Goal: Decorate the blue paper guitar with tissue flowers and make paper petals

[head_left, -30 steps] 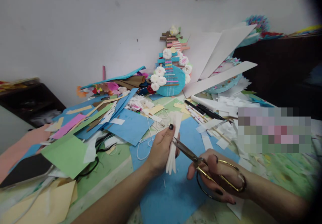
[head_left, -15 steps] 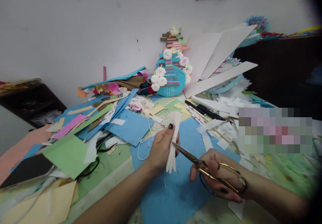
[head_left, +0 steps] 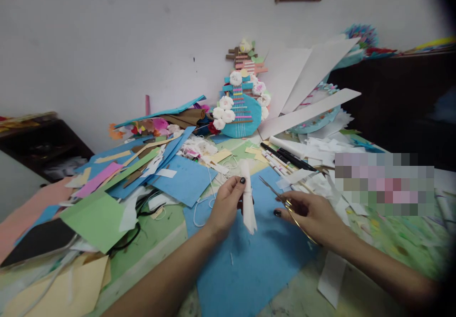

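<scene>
Between the thumb and fingers of my left hand (head_left: 228,203) is a narrow bundle of folded white paper (head_left: 250,212), pinched near its middle and held upright. Its lower end comes to jagged points. To its right, my right hand (head_left: 308,212) grips a pair of gold-handled scissors (head_left: 281,197). The blades point up and left, close together and apart from the paper. Part of the handles is hidden by my fingers. Below both hands lies a large blue sheet (head_left: 245,279).
Coloured paper sheets (head_left: 96,219) and strips are heaped on the left. White string (head_left: 199,212) lies near my left hand. Markers (head_left: 285,158) and white paper scraps (head_left: 320,148) lie at the back right. A paper guitar with white flowers (head_left: 244,112) leans on the wall.
The scissors have drawn away from the paper bundle, and their tips now point more upward. My left hand has turned the bundle, so its lower end tilts to the right.
</scene>
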Demonstrator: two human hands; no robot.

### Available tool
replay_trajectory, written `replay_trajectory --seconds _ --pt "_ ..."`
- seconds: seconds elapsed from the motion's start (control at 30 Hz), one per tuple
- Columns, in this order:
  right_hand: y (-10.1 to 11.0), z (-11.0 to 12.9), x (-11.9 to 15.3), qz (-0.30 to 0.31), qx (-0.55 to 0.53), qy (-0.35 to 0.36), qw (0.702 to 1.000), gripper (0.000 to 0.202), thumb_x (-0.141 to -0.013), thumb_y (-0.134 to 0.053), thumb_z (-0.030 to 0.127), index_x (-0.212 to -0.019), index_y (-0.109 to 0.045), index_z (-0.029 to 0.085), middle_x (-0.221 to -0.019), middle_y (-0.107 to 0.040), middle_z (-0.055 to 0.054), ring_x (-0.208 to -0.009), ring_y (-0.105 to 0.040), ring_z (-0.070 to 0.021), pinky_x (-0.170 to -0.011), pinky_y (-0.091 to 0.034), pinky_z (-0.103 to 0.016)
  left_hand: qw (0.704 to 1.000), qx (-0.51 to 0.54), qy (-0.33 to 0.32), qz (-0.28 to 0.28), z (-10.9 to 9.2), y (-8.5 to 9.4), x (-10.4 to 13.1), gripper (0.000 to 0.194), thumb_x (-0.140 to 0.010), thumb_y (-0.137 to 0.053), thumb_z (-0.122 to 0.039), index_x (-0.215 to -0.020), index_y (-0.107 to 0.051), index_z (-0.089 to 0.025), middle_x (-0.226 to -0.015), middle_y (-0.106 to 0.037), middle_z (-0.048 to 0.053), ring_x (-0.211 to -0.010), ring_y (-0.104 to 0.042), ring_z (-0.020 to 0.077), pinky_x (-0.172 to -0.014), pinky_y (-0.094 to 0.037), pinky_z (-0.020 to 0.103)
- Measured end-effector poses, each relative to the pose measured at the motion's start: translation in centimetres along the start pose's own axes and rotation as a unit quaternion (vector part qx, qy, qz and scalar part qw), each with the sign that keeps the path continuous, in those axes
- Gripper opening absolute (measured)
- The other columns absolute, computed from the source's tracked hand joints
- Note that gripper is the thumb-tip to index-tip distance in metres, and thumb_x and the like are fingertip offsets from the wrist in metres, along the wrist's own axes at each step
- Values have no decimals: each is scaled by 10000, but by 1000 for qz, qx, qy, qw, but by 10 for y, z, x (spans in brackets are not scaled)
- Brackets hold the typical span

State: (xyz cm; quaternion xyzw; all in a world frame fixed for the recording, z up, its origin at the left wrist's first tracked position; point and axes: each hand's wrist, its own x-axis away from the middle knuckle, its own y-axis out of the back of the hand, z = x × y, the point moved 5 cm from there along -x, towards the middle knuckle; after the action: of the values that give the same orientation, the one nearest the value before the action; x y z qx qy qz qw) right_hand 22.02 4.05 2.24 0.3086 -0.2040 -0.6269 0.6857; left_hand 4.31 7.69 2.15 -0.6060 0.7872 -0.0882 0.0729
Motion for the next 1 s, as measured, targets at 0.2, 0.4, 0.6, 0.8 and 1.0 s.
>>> replay_trajectory --seconds 0.2,0.4,0.6,0.8,1.0 --pt "16 -18 -10 -66 250 65 964 364 -801 -517 225 -1152 -582 151 -878 -681 -95 -718 -621 -207 -639 -457 -315 999 -13 8 36 6 2 -8 372 -662 -709 -355 -904 -503 -162 -727 -611 1 -581 -551 106 -443 -419 187" --pt "18 7 0 -99 228 189 950 208 -850 -482 190 -920 -674 151 -944 -678 -130 -943 -589 -259 -827 -450 -404 993 -11 30 114 14 -6 -8 378 -656 -739 -358 -878 -538 -129 -745 -663 58 -612 -595 120 -495 -455 192" --pt "-6 29 11 35 -54 120 991 94 -806 -575 228 -879 -614 183 -823 -680 -36 -747 -611 -155 -681 -469 -289 981 14 86 175 26 -14 -2 370 -617 -783 -313 -854 -586 -108 -747 -641 42 -613 -608 120 -502 -468 187" --pt "-13 25 11 67 -143 81 984 108 -762 -551 127 -840 -616 162 -807 -667 -29 -748 -611 -144 -677 -461 -269 976 26 95 192 26 -14 -1 329 -649 -762 -309 -859 -619 -99 -803 -604 41 -672 -610 130 -586 -509 226" --pt "-13 31 14 11 -61 115 991 80 -753 -565 142 -817 -605 167 -748 -650 -15 -696 -591 -137 -675 -453 -274 981 -7 75 181 27 -13 -2 360 -642 -765 -323 -856 -581 -99 -751 -612 36 -659 -618 136 -594 -513 240"
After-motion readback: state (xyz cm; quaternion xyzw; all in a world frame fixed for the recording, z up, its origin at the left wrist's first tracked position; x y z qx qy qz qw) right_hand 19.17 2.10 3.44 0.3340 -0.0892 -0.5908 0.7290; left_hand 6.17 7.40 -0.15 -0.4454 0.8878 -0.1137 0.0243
